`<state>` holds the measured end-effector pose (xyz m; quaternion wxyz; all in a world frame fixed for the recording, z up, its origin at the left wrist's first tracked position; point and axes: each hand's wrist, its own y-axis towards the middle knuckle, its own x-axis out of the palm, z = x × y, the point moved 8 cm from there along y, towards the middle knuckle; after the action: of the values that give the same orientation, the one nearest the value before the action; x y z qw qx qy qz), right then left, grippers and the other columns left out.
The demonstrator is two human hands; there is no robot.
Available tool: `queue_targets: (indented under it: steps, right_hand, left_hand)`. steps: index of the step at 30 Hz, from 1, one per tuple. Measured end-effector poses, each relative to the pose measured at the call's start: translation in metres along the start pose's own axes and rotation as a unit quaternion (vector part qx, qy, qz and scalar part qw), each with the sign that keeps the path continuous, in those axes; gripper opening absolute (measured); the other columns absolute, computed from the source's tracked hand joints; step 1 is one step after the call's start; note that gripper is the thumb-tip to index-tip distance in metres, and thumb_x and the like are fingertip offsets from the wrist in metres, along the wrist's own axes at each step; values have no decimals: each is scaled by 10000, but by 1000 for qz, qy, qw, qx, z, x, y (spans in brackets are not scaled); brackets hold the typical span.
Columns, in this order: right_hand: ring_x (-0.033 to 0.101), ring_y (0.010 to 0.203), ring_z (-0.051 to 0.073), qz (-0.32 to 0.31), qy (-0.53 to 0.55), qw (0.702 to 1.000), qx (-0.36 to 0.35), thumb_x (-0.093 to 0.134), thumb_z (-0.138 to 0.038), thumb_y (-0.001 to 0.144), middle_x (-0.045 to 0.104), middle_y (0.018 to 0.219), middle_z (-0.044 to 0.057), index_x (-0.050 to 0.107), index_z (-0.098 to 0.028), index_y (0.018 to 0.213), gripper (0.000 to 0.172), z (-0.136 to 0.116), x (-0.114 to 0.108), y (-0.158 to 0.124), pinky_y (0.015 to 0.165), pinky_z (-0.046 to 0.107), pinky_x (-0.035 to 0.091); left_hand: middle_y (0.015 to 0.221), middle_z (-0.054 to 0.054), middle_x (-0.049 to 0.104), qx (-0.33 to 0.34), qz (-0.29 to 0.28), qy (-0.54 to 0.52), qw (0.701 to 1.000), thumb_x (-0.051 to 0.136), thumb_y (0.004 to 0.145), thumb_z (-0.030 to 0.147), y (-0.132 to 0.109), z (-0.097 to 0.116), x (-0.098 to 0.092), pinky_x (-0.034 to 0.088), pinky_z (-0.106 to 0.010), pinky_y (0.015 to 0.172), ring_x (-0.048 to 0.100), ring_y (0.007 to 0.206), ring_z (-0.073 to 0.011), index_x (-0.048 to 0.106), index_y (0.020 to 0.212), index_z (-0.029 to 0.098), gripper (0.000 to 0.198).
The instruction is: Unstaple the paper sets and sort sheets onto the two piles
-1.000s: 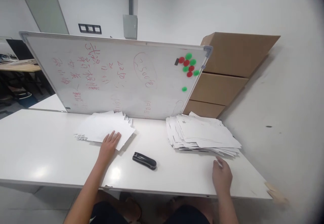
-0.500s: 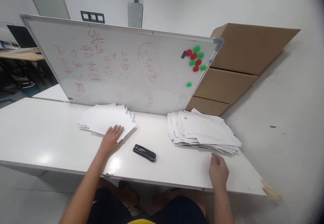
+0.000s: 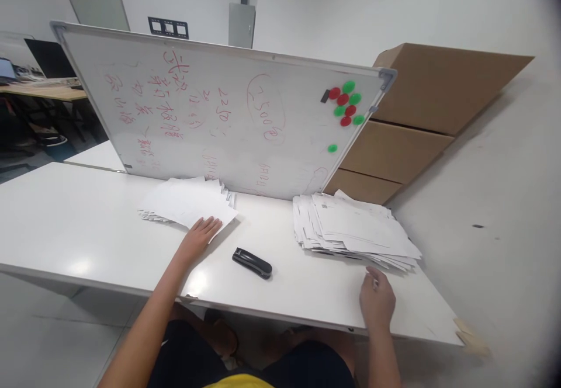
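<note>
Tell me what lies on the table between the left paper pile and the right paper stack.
In the head view, a black stapler lies between the left paper pile and the right paper stack, toward the table's near edge; otherwise bare tabletop.

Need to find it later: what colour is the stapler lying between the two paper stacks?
Black stapler, clearest in the head view.

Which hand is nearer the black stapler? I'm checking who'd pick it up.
Left. The left hand rests on the left paper stack, just left of the stapler. The right hand is farther away, by the right paper stack.
</note>
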<state>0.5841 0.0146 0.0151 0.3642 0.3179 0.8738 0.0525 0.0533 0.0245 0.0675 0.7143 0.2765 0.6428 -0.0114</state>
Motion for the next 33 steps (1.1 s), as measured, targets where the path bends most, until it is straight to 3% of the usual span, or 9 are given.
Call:
queue_targets:
  steps: [4, 8, 11, 13, 15, 19, 24, 30, 33]
  right_hand:
    - [553, 1055, 357, -32, -18, 998, -48, 369, -402, 813, 647, 1090, 225, 631, -78, 1094, 503, -15, 6, -8, 944, 497, 395]
    - [548, 1078, 356, -33, 51, 997, -47, 385, -531, 844, 644, 1111, 197, 641, -120, 1085, 541, -46, 7, -44, 966, 509, 381]
    - [489, 1221, 350, -161, 209, 965, -5, 535, -605, 803, 582, 1295, 143, 595, -210, 1202, 564, -83, 24, -88, 1007, 485, 367]
    - [437, 1299, 330, -305, 340, 890, 5, 598, -650, 757, 515, 1398, 112, 485, -277, 1341, 702, -117, 38, -122, 1028, 469, 365]
    - [515, 1231, 314, -410, 418, 809, 46, 605, -667, 751, 554, 1360, 118, 424, -297, 1393, 762, -139, 44, -148, 1007, 466, 394]
    - [654, 872, 256, -434, 414, 789, 133, 658, -569, 772, 663, 1193, 122, 543, -285, 1294, 605, -134, 50, -162, 839, 428, 489]
    - [616, 992, 277, -363, 410, 827, 124, 674, -638, 717, 590, 1319, 129, 557, -294, 1276, 667, -121, 59, -165, 802, 397, 490]
    - [557, 1176, 313, -402, 483, 761, 163, 688, -651, 692, 619, 1289, 95, 559, -316, 1270, 680, -132, 70, -193, 931, 443, 462]
    - [555, 1193, 313, -398, 533, 715, 216, 719, -599, 688, 575, 1352, 87, 548, -313, 1290, 688, -133, 69, -202, 959, 449, 467]
  left_hand:
    - [1339, -80, 568, 39, 55, -72, 995, 304, 860, 10, 4, 16, -18, 326, -467, 1120, 457, 1312, -210, 526, 1313, 167, 529]
    - [1207, -54, 664, 40, 191, -269, 943, 433, 896, 143, -8, 75, -54, 402, -426, 1077, 589, 1176, -196, 622, 1199, 220, 365]
    - [1139, -73, 697, -195, 293, -484, 801, 527, 891, 345, -26, 105, -59, 501, -342, 949, 639, 1088, -232, 680, 1122, 220, 304]
    - [1114, -92, 704, -365, 279, -605, 650, 611, 833, 440, -38, 127, -39, 523, -332, 890, 649, 1052, -260, 682, 1113, 189, 382]
    - [1119, -115, 697, -431, 222, -690, 538, 671, 776, 469, -39, 149, -22, 522, -352, 876, 649, 1034, -277, 652, 1155, 155, 493]
    - [1118, -123, 692, -453, 151, -745, 466, 765, 688, 397, -35, 154, -10, 513, -346, 869, 650, 1009, -275, 641, 1143, 140, 538]
    - [1004, -131, 721, -504, 142, -789, 321, 750, 672, 209, -42, 152, 5, 541, -386, 844, 686, 924, -285, 595, 1171, 118, 530]
    - [1031, -141, 712, -508, 186, -795, 274, 706, 717, 168, -40, 170, 13, 542, -401, 870, 677, 978, -287, 546, 1237, 124, 547]
    - [1094, -133, 694, -493, 213, -788, 302, 720, 719, 229, -46, 172, 15, 536, -382, 877, 662, 1015, -279, 544, 1258, 145, 574]
